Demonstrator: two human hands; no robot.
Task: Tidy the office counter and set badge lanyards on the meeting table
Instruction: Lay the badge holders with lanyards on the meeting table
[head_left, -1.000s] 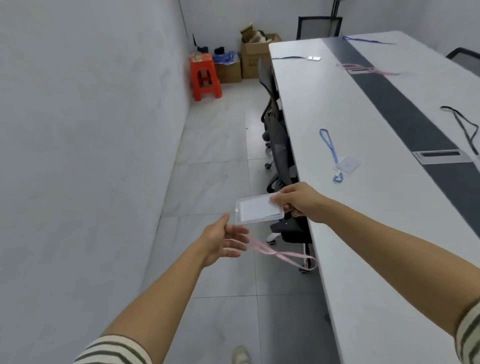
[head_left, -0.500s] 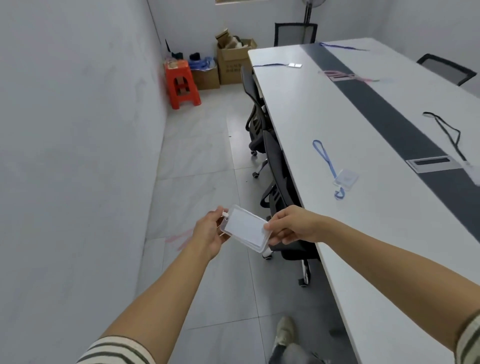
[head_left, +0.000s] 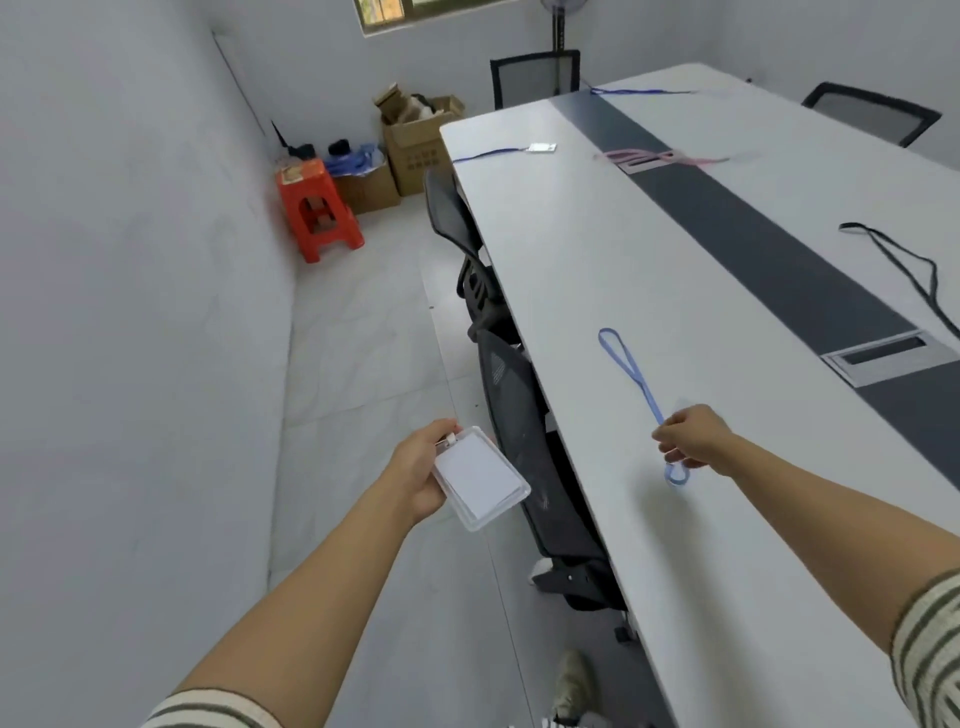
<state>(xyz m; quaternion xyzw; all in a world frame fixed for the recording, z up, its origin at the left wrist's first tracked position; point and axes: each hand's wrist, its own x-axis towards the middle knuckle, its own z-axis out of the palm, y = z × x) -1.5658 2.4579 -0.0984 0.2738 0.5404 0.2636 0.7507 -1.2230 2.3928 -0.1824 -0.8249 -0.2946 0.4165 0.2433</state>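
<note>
badge holder (head_left: 480, 480) with a white card is gripped by the left hand (head_left: 421, 475) out past the long edge of the meeting table (head_left: 571, 260), over the open floor strip between the wall (head_left: 130, 312) and two tucked-in chairs (head_left: 524, 415). the right hand (head_left: 691, 439) curls its fingers onto the light blue lanyard (head_left: 652, 402) just inside that edge. five lanyards lie on the tabletop: that one, a dark blue lanyard (head_left: 493, 153), a pink lanyard (head_left: 644, 155), a far blue lanyard (head_left: 639, 92) and a black lanyard (head_left: 857, 227).

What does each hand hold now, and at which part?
Left hand grips the clear badge holder by its clip end. Right hand seems to pinch the blue lanyard near its lower loop.
</note>
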